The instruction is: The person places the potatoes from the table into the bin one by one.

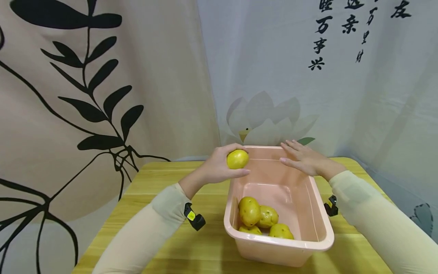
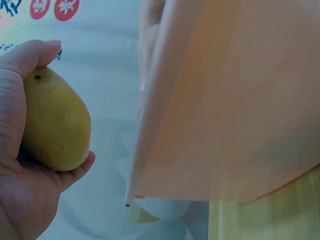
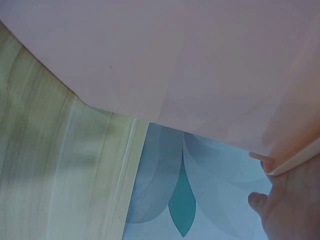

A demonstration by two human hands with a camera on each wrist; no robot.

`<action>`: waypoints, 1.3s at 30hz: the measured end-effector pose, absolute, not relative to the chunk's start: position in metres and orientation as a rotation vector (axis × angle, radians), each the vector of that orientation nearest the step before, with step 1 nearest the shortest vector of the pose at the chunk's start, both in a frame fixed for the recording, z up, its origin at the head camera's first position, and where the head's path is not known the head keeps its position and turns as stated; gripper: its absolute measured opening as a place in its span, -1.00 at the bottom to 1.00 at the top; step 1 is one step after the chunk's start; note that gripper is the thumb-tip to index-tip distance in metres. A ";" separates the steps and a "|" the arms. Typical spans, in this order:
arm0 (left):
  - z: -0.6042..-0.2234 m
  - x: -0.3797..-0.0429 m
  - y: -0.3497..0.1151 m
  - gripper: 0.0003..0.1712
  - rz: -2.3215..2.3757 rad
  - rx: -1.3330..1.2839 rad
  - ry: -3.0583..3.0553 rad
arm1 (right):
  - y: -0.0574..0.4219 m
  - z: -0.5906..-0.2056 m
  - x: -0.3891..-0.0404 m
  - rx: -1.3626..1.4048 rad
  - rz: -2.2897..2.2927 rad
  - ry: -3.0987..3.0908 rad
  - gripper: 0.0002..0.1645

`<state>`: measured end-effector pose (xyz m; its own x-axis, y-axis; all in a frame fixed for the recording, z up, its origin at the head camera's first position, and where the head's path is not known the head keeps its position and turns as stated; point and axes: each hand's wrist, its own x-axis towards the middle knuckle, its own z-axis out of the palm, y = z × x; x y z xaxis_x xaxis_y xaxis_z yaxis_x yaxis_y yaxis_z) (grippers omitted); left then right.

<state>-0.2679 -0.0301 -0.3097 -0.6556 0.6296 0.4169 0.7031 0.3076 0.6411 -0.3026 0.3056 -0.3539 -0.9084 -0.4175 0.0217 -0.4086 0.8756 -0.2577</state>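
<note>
My left hand (image 1: 219, 164) grips a yellow potato (image 1: 237, 159) between thumb and fingers, above the far left rim of a pink plastic basin (image 1: 278, 243). In the left wrist view the potato (image 2: 57, 120) shows smooth skin with a small dark spot near one end, and sits against the palm beside the basin's outer wall (image 2: 235, 100). Several more potatoes (image 1: 249, 211) lie together in the near end of the basin. At the far right corner of the basin, my right hand (image 1: 306, 158) rests over the rim with its fingers extended, holding nothing.
The basin stands on a wooden table (image 1: 181, 243), near its back edge. Behind the table hangs a pale cloth (image 1: 260, 68) printed with leaves, a lotus and dark characters. Each wrist wears a black camera mount, such as the left one (image 1: 194, 217).
</note>
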 end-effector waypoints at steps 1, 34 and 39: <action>-0.310 -0.268 -0.027 -0.40 -1.287 -1.269 -2.467 | 0.306 -0.354 -0.303 -0.663 -0.403 3.009 -0.05; -0.337 -0.284 0.018 -0.73 -1.556 -1.522 -2.554 | 0.304 -0.357 -0.305 -0.640 -0.431 3.015 -0.04; -0.325 -0.272 0.016 -0.71 -1.556 -1.521 -2.562 | 0.305 -0.356 -0.304 -0.637 -0.438 3.014 -0.06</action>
<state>-0.2721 0.0159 -0.3252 -0.5715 0.7822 0.2481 0.5807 0.1719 0.7958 -0.3040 0.3045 -0.3564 -0.9157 -0.4008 0.0286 -0.3923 0.8766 -0.2786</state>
